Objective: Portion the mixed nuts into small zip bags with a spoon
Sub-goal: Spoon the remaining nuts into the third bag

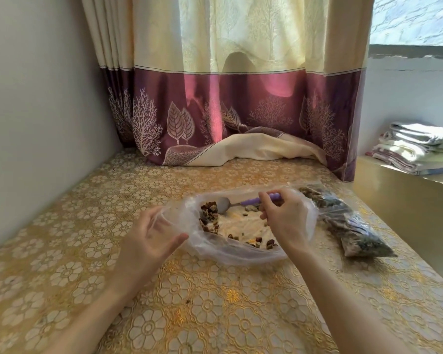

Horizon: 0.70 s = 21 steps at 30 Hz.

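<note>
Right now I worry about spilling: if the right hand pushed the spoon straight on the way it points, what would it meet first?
Probably the heap of nuts at the large clear bag's left side; the spoon in the right hand already lies beside it. Depth is uncertain.

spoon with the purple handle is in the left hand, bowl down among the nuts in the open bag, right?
Not quite: the head view shows the right hand gripping the spoon by its purple handle. The left hand holds the open bag's edge. The spoon's bowl is down among the nuts.
</note>
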Each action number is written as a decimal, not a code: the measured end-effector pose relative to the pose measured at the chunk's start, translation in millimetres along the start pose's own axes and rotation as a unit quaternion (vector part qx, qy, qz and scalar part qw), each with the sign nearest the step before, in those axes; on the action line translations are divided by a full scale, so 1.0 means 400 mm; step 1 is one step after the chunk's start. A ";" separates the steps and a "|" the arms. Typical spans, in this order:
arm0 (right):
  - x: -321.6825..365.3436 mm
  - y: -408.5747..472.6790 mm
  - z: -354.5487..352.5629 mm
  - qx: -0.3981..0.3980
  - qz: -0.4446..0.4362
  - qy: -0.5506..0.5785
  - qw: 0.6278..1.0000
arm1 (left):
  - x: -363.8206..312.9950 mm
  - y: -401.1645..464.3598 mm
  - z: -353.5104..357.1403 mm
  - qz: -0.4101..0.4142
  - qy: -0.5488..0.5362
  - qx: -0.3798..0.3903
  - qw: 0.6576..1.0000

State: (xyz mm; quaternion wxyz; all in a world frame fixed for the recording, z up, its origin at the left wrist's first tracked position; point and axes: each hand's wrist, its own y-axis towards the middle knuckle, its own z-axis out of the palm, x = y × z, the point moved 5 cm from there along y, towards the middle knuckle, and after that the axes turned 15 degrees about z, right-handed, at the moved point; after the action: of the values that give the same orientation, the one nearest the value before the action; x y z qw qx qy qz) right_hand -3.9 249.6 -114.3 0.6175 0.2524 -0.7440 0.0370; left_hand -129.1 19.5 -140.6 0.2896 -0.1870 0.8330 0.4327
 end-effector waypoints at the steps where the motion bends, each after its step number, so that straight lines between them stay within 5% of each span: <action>1: -0.005 0.002 0.010 0.011 0.006 -0.004 1.000 | 0.003 -0.002 0.003 0.000 -0.005 0.000 1.000; 8: -0.042 0.029 0.037 0.107 0.113 0.049 0.987 | 0.016 -0.002 0.005 0.005 -0.009 0.000 1.000; 13: -0.086 0.022 0.060 0.152 0.262 0.149 0.941 | 0.027 -0.005 0.010 0.017 0.010 0.013 1.000; 21: -0.093 0.033 0.039 0.165 0.312 0.179 0.918 | 0.041 -0.004 0.012 0.007 -0.002 0.017 1.000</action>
State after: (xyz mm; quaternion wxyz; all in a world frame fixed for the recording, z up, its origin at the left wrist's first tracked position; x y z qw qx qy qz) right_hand -19.6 267.6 -149.6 0.6468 0.0954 -0.6456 0.3947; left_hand -139.0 21.7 -154.3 0.2911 -0.1751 0.8409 0.4213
